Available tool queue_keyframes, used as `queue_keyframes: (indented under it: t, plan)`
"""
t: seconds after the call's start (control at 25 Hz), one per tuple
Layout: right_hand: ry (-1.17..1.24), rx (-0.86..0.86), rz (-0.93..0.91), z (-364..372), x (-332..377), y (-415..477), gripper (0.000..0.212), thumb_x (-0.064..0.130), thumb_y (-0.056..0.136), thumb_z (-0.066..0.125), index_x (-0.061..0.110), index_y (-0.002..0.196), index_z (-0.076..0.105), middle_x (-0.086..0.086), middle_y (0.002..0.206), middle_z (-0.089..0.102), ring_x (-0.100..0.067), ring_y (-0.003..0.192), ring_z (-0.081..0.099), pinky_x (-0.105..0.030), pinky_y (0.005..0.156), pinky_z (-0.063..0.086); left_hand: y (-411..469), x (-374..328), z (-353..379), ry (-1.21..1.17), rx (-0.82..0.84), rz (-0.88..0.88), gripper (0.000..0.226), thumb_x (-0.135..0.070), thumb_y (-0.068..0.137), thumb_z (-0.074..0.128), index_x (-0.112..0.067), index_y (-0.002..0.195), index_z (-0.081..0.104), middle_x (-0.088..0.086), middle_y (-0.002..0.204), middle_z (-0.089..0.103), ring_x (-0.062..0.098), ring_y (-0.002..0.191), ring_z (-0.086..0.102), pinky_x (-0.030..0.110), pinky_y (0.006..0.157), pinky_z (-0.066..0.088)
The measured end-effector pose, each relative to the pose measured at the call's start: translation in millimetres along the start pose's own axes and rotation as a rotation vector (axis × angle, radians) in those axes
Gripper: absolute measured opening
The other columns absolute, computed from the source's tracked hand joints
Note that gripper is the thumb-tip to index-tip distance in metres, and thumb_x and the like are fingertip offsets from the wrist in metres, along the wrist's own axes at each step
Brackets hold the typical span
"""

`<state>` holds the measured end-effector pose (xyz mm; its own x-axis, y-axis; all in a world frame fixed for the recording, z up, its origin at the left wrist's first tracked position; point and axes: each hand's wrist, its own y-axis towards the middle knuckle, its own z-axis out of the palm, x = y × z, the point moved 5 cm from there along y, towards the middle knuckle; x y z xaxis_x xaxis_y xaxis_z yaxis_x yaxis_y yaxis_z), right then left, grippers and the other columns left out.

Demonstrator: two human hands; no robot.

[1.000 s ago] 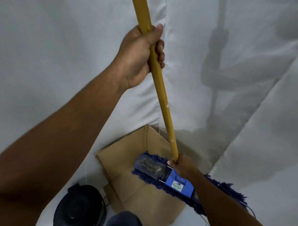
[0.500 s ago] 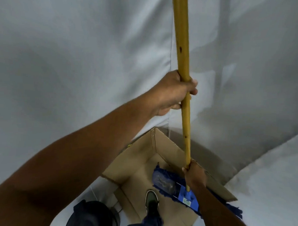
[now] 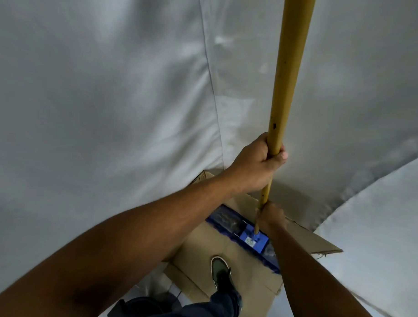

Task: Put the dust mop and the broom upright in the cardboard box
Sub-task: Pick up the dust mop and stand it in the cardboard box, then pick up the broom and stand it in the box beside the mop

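The dust mop stands nearly upright, its long yellow handle (image 3: 289, 73) running from the top edge down to a blue head (image 3: 238, 227) inside the open cardboard box (image 3: 302, 235). My left hand (image 3: 255, 167) is closed around the handle at mid-height. My right hand (image 3: 271, 215) grips the handle just above the head. The mop head lies along the box's far inner side, partly hidden behind my right forearm. No broom is in view.
White sheeting (image 3: 99, 95) covers the wall behind the box and the floor to the right. A person's shoe (image 3: 219, 271) and dark trouser leg rest on the near box flap. A black round object (image 3: 141, 307) sits at the bottom edge.
The mop head has gone down from above the box rim into the box. The handle has swung more upright, and my left hand has slid lower along it. A foot has come onto the near flap.
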<state>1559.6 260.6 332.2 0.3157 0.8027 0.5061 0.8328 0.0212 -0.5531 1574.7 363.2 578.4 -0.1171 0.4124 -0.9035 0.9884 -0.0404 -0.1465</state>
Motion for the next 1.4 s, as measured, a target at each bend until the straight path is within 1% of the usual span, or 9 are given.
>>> queue_keyframes:
  t: [0.28, 0.48, 0.64, 0.72, 0.8, 0.92, 1.0, 1.2, 1.4]
  plan:
    - [-0.072, 0.12, -0.046, 16, 11, 7, 0.026, 0.018, 0.091, 0.045, 0.014, 0.115, 0.051, -0.011, 0.092, 0.064, -0.027, 0.075, 0.061, -0.038, 0.062, 0.051, 18, 72, 8, -0.049, 0.029, -0.109, 0.003, -0.018, 0.095, 0.052, -0.017, 0.093, 0.05, 0.022, 0.104, 0.063, 0.028, 0.096, 0.06, 0.044, 0.088, 0.048]
    - [-0.02, 0.191, -0.122, 12, 21, -2, 0.044, 0.016, 0.088, 0.05, 0.016, 0.132, 0.042, -0.013, 0.11, 0.063, -0.029, 0.091, 0.062, -0.045, 0.079, 0.054, 30, 96, 3, -0.035, -0.005, -0.204, 0.012, -0.026, 0.096, 0.05, -0.018, 0.104, 0.05, 0.012, 0.108, 0.061, 0.024, 0.102, 0.058, 0.039, 0.089, 0.048]
    - [-0.022, 0.195, -0.219, -7, 34, -12, 0.04, 0.02, 0.091, 0.05, 0.015, 0.13, 0.044, -0.014, 0.116, 0.061, -0.031, 0.1, 0.059, -0.047, 0.088, 0.051, 35, 90, -18, 0.188, -0.008, -0.246, 0.031, -0.023, 0.096, 0.049, -0.015, 0.126, 0.043, 0.005, 0.121, 0.055, 0.026, 0.114, 0.056, 0.03, 0.081, 0.045]
    - [-0.013, 0.17, -0.266, -21, 39, -21, 0.04, 0.018, 0.091, 0.049, 0.016, 0.13, 0.045, -0.013, 0.116, 0.061, -0.028, 0.096, 0.059, -0.042, 0.083, 0.051, 25, 86, -35, 0.398, -0.035, -0.177, 0.043, -0.02, 0.098, 0.046, -0.014, 0.139, 0.034, 0.009, 0.144, 0.045, 0.03, 0.13, 0.044, 0.034, 0.094, 0.044]
    - [-0.066, 0.133, -0.326, -36, 42, -30, 0.044, 0.018, 0.091, 0.048, 0.012, 0.134, 0.041, -0.016, 0.122, 0.059, -0.031, 0.101, 0.059, -0.042, 0.085, 0.051, -1, 87, -62, 0.788, -0.113, -0.081, 0.051, -0.02, 0.098, 0.043, -0.011, 0.145, 0.025, 0.013, 0.154, 0.029, 0.034, 0.142, 0.024, 0.044, 0.112, 0.028]
    - [-0.262, 0.02, -0.438, -63, 52, -48, 0.061, 0.024, 0.095, 0.044, 0.008, 0.146, 0.016, -0.016, 0.155, 0.022, -0.032, 0.14, 0.024, -0.045, 0.111, 0.03, -68, 99, -112, 1.177, -0.322, -0.084, 0.062, -0.018, 0.097, 0.039, -0.008, 0.148, 0.007, 0.015, 0.16, 0.008, 0.034, 0.147, 0.0, 0.045, 0.118, 0.0]
    - [-0.472, -0.189, -0.644, -87, 74, -78, 0.064, 0.033, 0.096, 0.037, 0.012, 0.148, 0.007, -0.011, 0.159, 0.006, -0.027, 0.145, 0.006, -0.047, 0.115, 0.018, -137, 102, -137, 1.226, -0.478, -0.204, 0.06, -0.023, 0.099, 0.03, -0.006, 0.148, 0.0, 0.015, 0.161, 0.002, 0.032, 0.147, -0.004, 0.042, 0.115, -0.008]
    - [-0.77, -0.473, -1.183, -101, 137, -183, 0.069, 0.038, 0.095, 0.037, 0.008, 0.147, 0.004, -0.012, 0.159, 0.006, -0.028, 0.146, 0.003, -0.049, 0.117, 0.01, -306, 86, -152, 1.213, -0.769, -0.434, 0.059, -0.025, 0.099, 0.03, -0.002, 0.148, 0.006, 0.017, 0.16, 0.008, 0.033, 0.147, 0.002, 0.045, 0.119, 0.005]
    - [-0.789, -0.398, -1.495, -46, 165, -306, 0.069, 0.035, 0.095, 0.038, 0.007, 0.147, 0.003, -0.013, 0.159, 0.004, -0.027, 0.146, 0.0, -0.049, 0.117, 0.006, -514, 79, -107, 1.101, -1.01, -0.747, 0.059, -0.024, 0.099, 0.032, -0.001, 0.147, 0.007, 0.018, 0.159, 0.007, 0.033, 0.147, 0.002, 0.046, 0.119, 0.008]
